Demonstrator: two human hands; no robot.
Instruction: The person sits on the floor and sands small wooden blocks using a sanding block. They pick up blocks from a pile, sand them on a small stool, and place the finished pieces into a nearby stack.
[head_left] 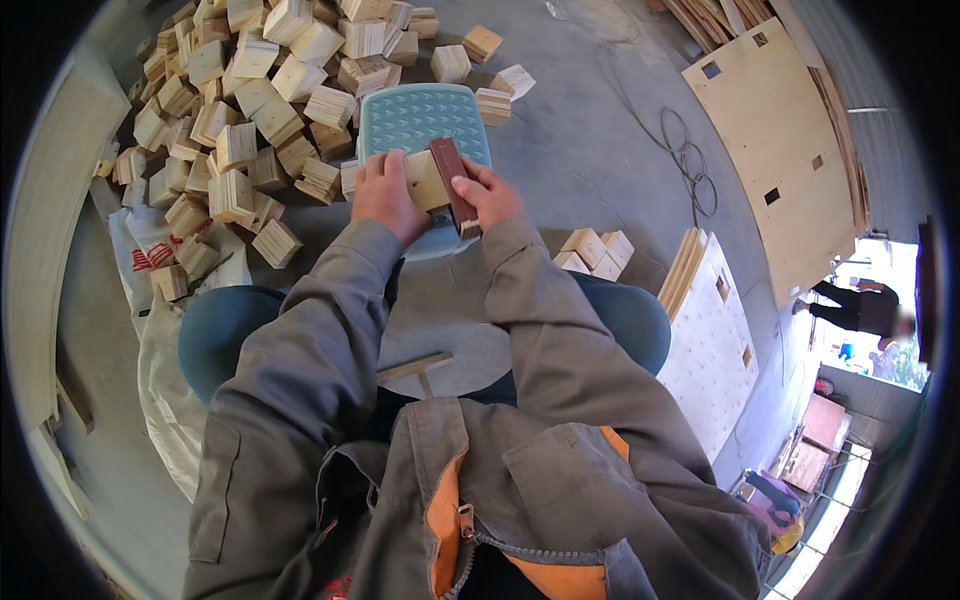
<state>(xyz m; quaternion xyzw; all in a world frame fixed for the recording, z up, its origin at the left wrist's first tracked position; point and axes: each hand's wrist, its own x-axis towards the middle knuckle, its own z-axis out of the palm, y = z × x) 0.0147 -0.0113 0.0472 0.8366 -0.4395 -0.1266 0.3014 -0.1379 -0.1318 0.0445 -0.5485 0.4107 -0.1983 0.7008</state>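
In front of me stands a light teal plastic stool (420, 105) with a raised pattern on its seat. Above its near part my left hand (390, 200) is closed round a pale plywood block (427, 183). My right hand (490, 195) grips a long, narrow, reddish-brown sanding block (452, 180), thumb on its upper face. The sanding block lies against the right side of the plywood block, tilted slightly. The fingertips of my left hand are partly hidden behind the plywood block.
A big heap of plywood blocks (236, 146) spreads left and beyond the stool. A white sack (165, 340) lies at left. Several blocks (597, 250) and a light panel (712, 340) are at right. Farther right are a cable (688, 165), a large plywood sheet (780, 150) and a person (862, 308).
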